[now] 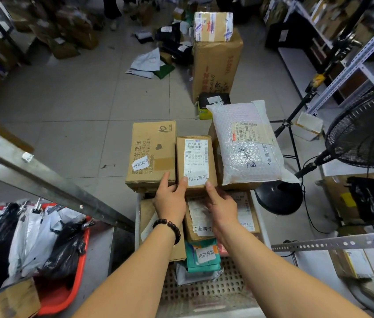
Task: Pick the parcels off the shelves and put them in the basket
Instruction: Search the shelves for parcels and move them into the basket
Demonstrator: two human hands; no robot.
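Basket: white, perforated, the basket [204, 292] lies lowest in view, between my forearms.
Load in basket: a teal parcel [202, 255] with a white sticker lies on a grey bag; past it two flat boxes [201, 216] lie side by side under my wrists.
Left hand [171, 198]: spread and fairly straight. The thumb presses the near left corner of the small box [196, 161]. The forefinger lies on the brown box [151, 154] beside it. A bead bracelet [168, 227] is on the wrist.
Right hand [221, 204]: one fingertip touches the near right corner of the small box. The other fingers are hidden, so I cannot tell whether they grip it.
Small box: upright label face up, at the basket's far end, on top of the pile there. It touches the brown box on its left.
Bubble-wrap parcel [246, 143]: just right of the small box, tilted, resting on a further box.
Left side: a red tub [76, 271] of black and white bags, with a steel rail [43, 175] slanting above it.
Right side: a black fan [365, 129] on its stand, with shelves [365, 53] behind.
Floor [78, 106]: grey tiles. A tall carton [216, 65] stands past the pile with a taped box [212, 26] on top. Loose bags lie scattered to its left.
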